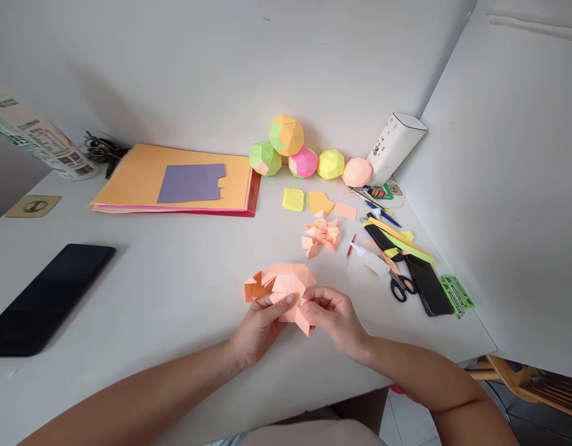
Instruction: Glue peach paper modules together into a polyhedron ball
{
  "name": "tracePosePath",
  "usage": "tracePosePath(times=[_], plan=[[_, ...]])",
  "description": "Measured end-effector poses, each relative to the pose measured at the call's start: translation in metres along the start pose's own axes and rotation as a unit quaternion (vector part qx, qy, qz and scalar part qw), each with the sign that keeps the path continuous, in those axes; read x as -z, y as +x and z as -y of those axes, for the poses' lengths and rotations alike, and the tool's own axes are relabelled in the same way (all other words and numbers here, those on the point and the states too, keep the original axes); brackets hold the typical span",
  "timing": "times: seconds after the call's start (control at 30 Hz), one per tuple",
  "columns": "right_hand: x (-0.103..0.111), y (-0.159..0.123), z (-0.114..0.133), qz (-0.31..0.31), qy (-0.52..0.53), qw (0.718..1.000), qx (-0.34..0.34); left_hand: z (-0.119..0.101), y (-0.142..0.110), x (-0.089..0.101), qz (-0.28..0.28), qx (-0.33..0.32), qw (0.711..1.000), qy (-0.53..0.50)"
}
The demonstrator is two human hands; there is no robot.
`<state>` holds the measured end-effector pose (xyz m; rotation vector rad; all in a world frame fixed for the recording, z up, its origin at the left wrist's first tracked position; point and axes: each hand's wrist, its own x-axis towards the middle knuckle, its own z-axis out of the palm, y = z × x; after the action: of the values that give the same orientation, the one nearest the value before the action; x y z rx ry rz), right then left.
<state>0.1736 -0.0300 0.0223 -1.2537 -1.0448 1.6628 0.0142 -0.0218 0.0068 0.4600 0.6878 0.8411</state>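
Observation:
A partly assembled peach paper ball [289, 277] made of folded pieces is held above the table, its left side hollow. My left hand [262, 322] grips it from the lower left, thumb lying on the front face. With thumb and fingers, my right hand [334, 316] pinches a flap on its right edge. Behind the ball lies a heap of loose folded peach pieces [323, 232]. A white glue bottle [369, 257] and a small red stick [351, 245] rest to the right of that heap.
Finished paper balls [304, 161] line the wall. Paper stacks [294, 199] lie before them. Scissors [401, 286], a black phone [427, 285] and pens [383, 212] are at right. A paper folder [146, 179] with a purple sheet [193, 183] and a black tablet [53, 297] are at left.

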Motion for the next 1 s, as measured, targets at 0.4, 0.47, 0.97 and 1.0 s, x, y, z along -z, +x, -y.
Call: tracePosePath(times=[0.4, 0.47, 0.97, 1.0], plan=[[0.001, 0.001, -0.001, -0.007, -0.005, 1.000, -0.008, 0.000, 0.001, -0.001, -0.012, 0.008, 1.000, -0.016], [0.001, 0.001, 0.000, 0.001, -0.016, 1.000, -0.001, 0.000, 0.001, -0.002, -0.011, 0.007, 1.000, -0.010], [0.014, 0.004, 0.010, 0.031, -0.220, 0.970, 0.104, -0.001, 0.000, -0.004, -0.022, 0.011, 1.000, 0.010], [0.015, 0.004, 0.010, 0.037, -0.216, 0.971, 0.100, -0.001, 0.001, -0.004, -0.020, 0.011, 1.000, 0.016]])
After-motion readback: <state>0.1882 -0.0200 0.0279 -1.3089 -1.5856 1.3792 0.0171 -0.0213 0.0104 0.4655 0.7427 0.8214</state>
